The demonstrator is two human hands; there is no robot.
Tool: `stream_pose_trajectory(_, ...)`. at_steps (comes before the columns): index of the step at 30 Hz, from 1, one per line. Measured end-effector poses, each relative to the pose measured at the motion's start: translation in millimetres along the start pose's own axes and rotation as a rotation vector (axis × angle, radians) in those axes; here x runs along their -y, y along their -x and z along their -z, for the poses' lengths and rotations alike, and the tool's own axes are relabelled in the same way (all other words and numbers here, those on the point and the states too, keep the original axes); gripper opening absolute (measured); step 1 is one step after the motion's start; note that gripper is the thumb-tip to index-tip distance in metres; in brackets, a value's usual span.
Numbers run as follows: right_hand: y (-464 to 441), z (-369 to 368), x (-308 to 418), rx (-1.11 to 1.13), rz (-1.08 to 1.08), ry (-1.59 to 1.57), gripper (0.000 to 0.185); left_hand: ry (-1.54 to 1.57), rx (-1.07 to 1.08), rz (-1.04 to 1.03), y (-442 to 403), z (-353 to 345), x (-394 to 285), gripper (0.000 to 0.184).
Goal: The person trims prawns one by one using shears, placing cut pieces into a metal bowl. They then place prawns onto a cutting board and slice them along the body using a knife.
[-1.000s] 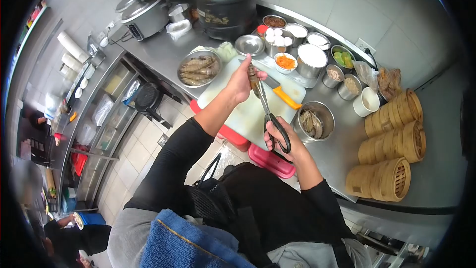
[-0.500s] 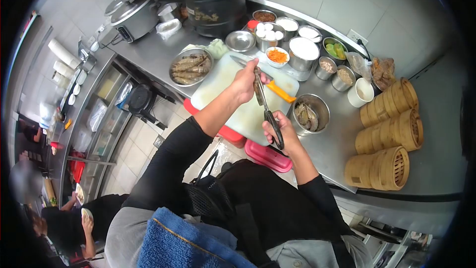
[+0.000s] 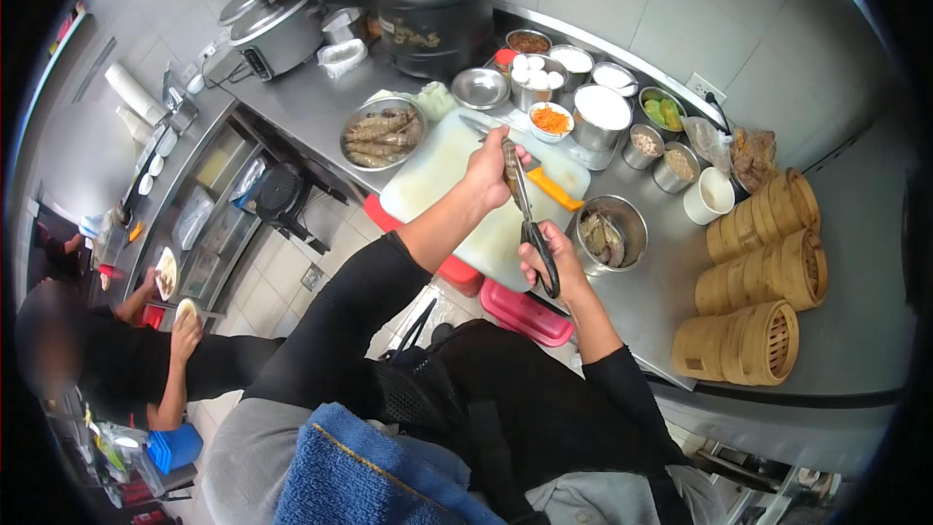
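Observation:
A grey-brown shrimp [image 3: 511,167] is held in my left hand [image 3: 489,175], above the white cutting board [image 3: 442,194]. My right hand [image 3: 556,261] is closed round the black handles of the scissors [image 3: 530,227], whose blades lie along the shrimp. On the board, partly behind my left hand, rests a knife with an orange handle [image 3: 555,190]. Several whole shrimp fill a steel bowl [image 3: 383,134] at the board's left. More shrimp lie in a steel pot [image 3: 612,233] just right of my right hand.
Bamboo steamers [image 3: 737,342] line the right side. Behind the board stand a bowl of shredded carrot [image 3: 551,122], a pot of eggs [image 3: 536,79] and other containers. A black soup pot [image 3: 435,19] is at the back. Another person [image 3: 126,360] holds two plates at left.
The scissors have turned slightly in my right hand and stay at the shrimp. The other person has moved further into view at left, with two plates showing. The camera view has shifted a little.

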State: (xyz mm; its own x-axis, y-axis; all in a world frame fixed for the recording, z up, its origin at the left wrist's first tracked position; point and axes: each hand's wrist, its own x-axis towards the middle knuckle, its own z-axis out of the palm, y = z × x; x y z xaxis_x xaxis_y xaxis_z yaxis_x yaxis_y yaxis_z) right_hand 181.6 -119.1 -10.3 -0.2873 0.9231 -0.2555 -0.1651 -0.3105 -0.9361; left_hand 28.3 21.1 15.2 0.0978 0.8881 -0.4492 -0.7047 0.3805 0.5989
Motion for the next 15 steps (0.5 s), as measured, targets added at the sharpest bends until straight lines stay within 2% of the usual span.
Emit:
stream_pose_trajectory(2,-6,3,-10,0.001,0.145,-0.057,0.036,0.025,-0.011,0.016,5,2,10,0.029)
stream_pose_trajectory(6,0,9,-2,0.028,0.015,0.059,0.036,-0.02,-0.045,-0.048,13,-6,10,0.033)
stream_pose_trajectory(11,0,9,-8,0.027,0.042,0.0,0.037,-0.04,-0.01,-0.148,14,-2,11,0.041)
stream_pose_trajectory(13,1,7,-5,0.024,0.079,-0.045,0.037,-0.251,0.11,-0.271,14,3,13,0.048)
stream_pose_trajectory(15,1,7,4,0.008,0.043,0.054,0.038,-0.306,0.13,-0.327,15,3,14,0.05)
